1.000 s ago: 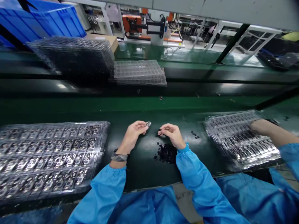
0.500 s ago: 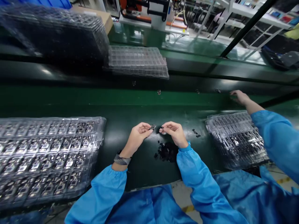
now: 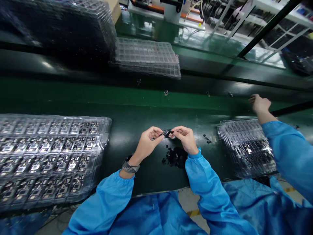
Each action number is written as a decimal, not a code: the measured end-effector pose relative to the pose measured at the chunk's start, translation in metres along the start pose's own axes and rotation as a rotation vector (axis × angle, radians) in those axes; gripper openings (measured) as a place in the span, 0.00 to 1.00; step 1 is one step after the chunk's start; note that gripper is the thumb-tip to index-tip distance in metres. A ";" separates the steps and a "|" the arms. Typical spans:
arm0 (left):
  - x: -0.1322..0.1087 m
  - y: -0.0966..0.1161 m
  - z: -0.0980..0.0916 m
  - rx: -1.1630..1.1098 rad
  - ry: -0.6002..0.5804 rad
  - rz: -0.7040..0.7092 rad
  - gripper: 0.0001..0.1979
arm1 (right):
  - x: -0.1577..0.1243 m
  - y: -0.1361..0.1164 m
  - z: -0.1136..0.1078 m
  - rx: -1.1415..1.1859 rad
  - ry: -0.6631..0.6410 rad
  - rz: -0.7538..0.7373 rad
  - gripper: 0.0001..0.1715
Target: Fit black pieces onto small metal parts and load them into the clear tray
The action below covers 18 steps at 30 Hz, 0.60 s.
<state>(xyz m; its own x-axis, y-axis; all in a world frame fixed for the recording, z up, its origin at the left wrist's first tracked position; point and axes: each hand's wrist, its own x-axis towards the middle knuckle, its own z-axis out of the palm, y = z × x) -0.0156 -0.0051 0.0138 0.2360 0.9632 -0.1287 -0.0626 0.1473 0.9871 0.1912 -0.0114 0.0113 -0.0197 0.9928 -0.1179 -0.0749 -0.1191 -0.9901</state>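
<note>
Between the fingertips of my left hand (image 3: pixel 149 141) is a small electronic module (image 3: pixel 166 133), dark with shiny metal parts. My right hand (image 3: pixel 185 138) is closed in a pinch on a small black piece (image 3: pixel 171 132), which meets the module's right side; whether it is fixed to it I cannot tell. Just below my hands lies a pile of small black pieces (image 3: pixel 176 157) on the dark green table. A few dark parts (image 3: pixel 207 139) rest right of my right hand.
A clear tray of modules (image 3: pixel 49 156) stands at left, another tray stack (image 3: pixel 246 147) at right. Clear trays (image 3: pixel 148 55) lie at the back beside a tall stack (image 3: pixel 73 29). Single modules (image 3: pixel 166 93) dot the green strip. A co-worker's hand (image 3: pixel 261 103) reaches in from the right.
My two hands have come together, so the black piece now meets the module. The co-worker's hand has shifted a little right. The whole view has tilted slightly down.
</note>
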 end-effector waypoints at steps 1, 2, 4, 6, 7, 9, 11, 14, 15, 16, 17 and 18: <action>-0.001 0.001 0.002 0.023 0.003 0.016 0.11 | 0.000 0.000 0.001 -0.010 -0.006 0.004 0.16; -0.003 0.002 0.003 0.044 0.006 0.031 0.10 | 0.000 0.000 0.001 -0.019 -0.014 0.010 0.16; -0.004 0.004 0.004 0.079 0.016 0.057 0.09 | 0.000 0.000 0.002 -0.023 -0.026 0.028 0.15; -0.006 0.004 0.005 0.107 0.027 0.079 0.08 | 0.000 0.000 0.003 -0.014 -0.041 0.056 0.15; -0.006 0.004 0.005 0.120 0.029 0.090 0.08 | 0.000 0.001 0.004 -0.008 -0.050 0.073 0.15; -0.007 0.005 0.006 0.146 0.025 0.114 0.07 | 0.000 0.002 0.004 0.000 -0.075 0.107 0.15; -0.007 0.005 0.007 0.175 0.010 0.133 0.05 | 0.000 0.004 0.004 0.006 -0.100 0.127 0.15; -0.007 0.004 0.008 0.209 -0.001 0.154 0.04 | 0.000 0.005 0.003 0.027 -0.126 0.135 0.17; -0.007 0.004 0.009 0.217 0.004 0.160 0.04 | 0.000 0.005 0.003 0.036 -0.132 0.139 0.17; -0.006 0.003 0.009 0.225 0.011 0.166 0.03 | 0.000 0.005 0.002 0.044 -0.140 0.145 0.18; -0.006 0.003 0.008 0.232 0.019 0.173 0.03 | 0.000 0.004 0.002 0.050 -0.151 0.154 0.18; -0.006 0.002 0.008 0.239 0.023 0.180 0.03 | 0.000 0.003 0.001 0.052 -0.167 0.167 0.18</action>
<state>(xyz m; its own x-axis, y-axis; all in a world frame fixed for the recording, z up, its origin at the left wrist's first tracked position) -0.0093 -0.0118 0.0176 0.2198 0.9742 0.0513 0.1293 -0.0812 0.9883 0.1905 -0.0114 0.0082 -0.2004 0.9443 -0.2611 -0.1075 -0.2861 -0.9522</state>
